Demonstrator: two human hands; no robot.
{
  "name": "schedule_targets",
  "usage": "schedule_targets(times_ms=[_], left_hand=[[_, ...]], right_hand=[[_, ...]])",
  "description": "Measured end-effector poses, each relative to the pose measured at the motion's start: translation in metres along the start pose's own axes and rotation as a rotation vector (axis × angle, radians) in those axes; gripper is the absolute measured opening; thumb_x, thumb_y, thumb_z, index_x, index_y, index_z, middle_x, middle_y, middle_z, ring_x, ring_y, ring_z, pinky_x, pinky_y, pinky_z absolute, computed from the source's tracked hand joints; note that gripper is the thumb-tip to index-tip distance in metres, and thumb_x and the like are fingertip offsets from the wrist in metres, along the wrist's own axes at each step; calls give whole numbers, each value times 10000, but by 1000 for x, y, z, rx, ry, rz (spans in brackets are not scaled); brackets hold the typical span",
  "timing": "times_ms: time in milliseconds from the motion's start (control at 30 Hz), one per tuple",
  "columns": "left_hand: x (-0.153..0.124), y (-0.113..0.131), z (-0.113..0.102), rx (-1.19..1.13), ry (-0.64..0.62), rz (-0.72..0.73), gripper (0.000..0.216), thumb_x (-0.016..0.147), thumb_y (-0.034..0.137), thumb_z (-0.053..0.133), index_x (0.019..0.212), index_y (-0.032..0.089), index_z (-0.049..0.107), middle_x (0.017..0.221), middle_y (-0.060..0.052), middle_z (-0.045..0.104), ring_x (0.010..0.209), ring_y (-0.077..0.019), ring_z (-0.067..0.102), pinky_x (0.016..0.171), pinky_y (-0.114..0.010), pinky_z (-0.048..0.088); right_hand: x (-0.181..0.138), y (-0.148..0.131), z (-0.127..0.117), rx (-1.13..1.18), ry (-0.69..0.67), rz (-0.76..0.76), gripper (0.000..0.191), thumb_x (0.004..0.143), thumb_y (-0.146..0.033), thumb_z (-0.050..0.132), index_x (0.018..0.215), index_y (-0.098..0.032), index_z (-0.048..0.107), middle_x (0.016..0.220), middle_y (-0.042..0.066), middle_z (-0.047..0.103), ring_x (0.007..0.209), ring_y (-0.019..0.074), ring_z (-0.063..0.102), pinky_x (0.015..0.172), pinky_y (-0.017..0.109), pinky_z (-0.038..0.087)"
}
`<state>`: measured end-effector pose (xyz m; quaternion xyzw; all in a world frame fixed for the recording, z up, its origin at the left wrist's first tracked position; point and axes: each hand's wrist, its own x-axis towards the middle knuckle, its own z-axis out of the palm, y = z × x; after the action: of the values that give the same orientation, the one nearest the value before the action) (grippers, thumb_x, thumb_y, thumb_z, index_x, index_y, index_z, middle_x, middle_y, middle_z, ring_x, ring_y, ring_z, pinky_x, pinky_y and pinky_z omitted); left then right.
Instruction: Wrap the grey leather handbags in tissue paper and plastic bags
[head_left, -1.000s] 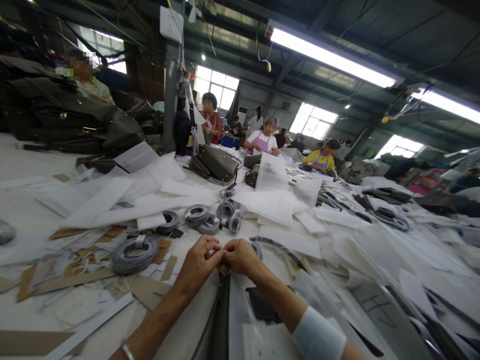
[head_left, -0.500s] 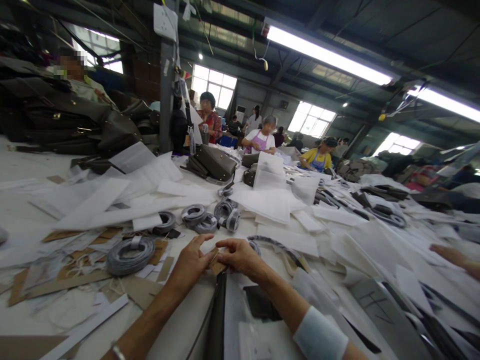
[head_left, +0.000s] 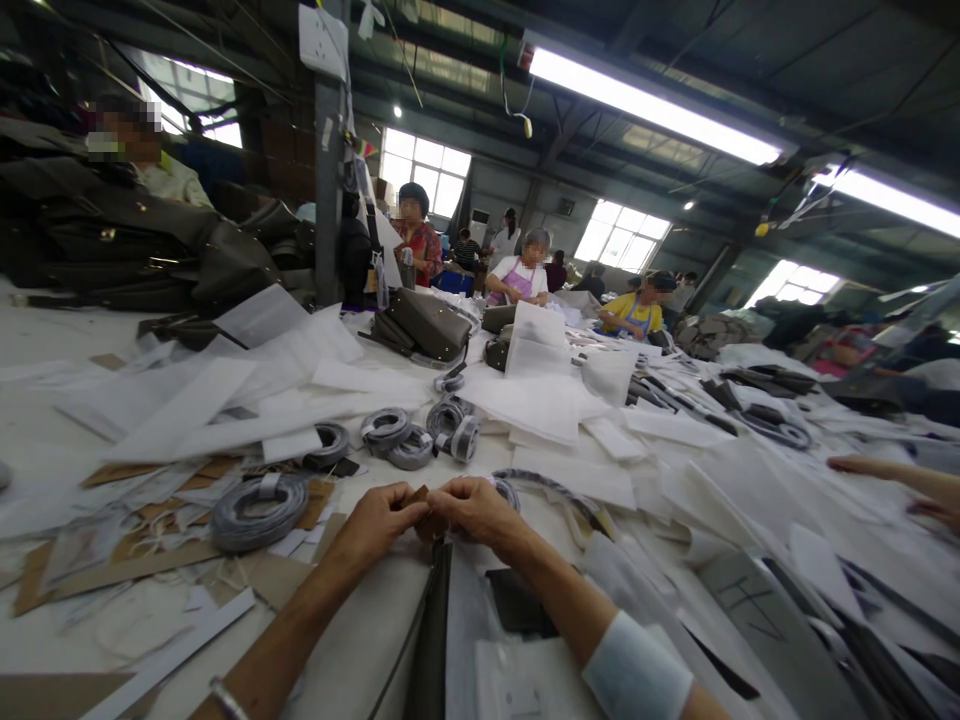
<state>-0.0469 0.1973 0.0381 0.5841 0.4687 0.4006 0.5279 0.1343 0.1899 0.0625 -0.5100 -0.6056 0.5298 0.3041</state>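
Note:
My left hand (head_left: 386,520) and my right hand (head_left: 476,510) meet over the middle of the table, each pinching a small brown piece (head_left: 429,522) that looks like card. The fingers partly cover it, so its full shape is hidden. Directly below runs a dark olive bag part (head_left: 431,640), upright and edge-on, its upper end close under the brown piece. I cannot tell whether the two are joined. Right of it lie a grey strip (head_left: 461,620) and a dark flat piece (head_left: 521,603).
A wrapped strap coil (head_left: 259,512) lies left among brown card scraps (head_left: 112,570); smaller coils (head_left: 386,430) sit ahead. White sheets (head_left: 532,395) cover much of the table. Dark bags (head_left: 420,325) stand farther back. Another person's hand (head_left: 855,464) reaches in at right; co-workers sit beyond.
My left fingers have closed onto the brown piece, which has turned and is now more covered. The other person's hand at the right has come farther in.

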Motion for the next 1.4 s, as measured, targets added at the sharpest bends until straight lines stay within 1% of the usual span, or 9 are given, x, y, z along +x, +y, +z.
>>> schedule_targets(times_ms=[133,233,400,633,867,1033,1200,1333,1400], left_hand=[[2,3,-8,-73,80,1,389,587,532,742,619,177,585,591,25,565,589,-153,530,553,-248,403],[6,2,-15,-146,202,-12,432,581,553,726,751,172,614,728,-13,641,691,-188,603,608,-282,487],[5,4,-9,-295,287,-17,513,625,610,699,866,181,552,846,-39,673,772,-203,656,684,-324,552],[-15,23,7,-347,-10,68,448,682,546,770,770,180,528,693,26,610,638,-141,609,628,-284,553],[-20,30,-5,-298,-200,43,503,642,567,805,736,183,496,662,25,575,598,-130,591,563,-240,502],[-26,39,-16,-263,-354,-19,528,630,590,811,752,183,498,701,-6,622,614,-146,616,604,-267,513],[-37,49,-28,-192,-541,-93,461,647,558,812,771,157,620,788,-83,706,753,-226,698,723,-335,545],[-44,55,-27,-107,-803,-146,482,706,579,754,925,154,699,893,-149,743,795,-274,728,735,-362,554],[-42,54,-25,-18,-763,-97,501,736,622,690,900,149,699,783,-130,730,631,-242,698,621,-337,539]], right_hand=[[3,1,3,-75,80,45,385,790,-496,689,664,-132,701,475,-59,478,442,56,299,450,216,233],[4,2,7,-115,119,56,244,752,-346,725,630,-138,695,481,-68,447,459,62,320,468,222,245],[-1,4,13,-147,136,-3,181,723,-263,736,875,-171,769,579,-60,528,543,86,413,535,217,301],[-1,7,2,-133,-32,-8,100,705,-242,741,655,-156,731,536,-69,485,531,69,379,513,197,293],[-5,3,-26,-63,-284,102,249,659,-339,789,843,-171,788,500,-75,509,433,57,391,420,182,332],[-16,-4,-32,11,-281,109,417,661,-300,767,1053,-160,759,608,-42,622,491,79,518,490,207,451],[-67,-36,-60,41,-23,15,471,721,-339,765,1145,-140,710,750,6,694,573,96,595,526,208,483],[-156,-43,-84,80,125,71,400,723,-436,789,975,-129,743,800,57,721,558,115,621,478,207,482],[-209,-29,-84,136,130,210,377,739,-473,781,875,-124,737,752,75,720,526,125,625,446,204,471]])
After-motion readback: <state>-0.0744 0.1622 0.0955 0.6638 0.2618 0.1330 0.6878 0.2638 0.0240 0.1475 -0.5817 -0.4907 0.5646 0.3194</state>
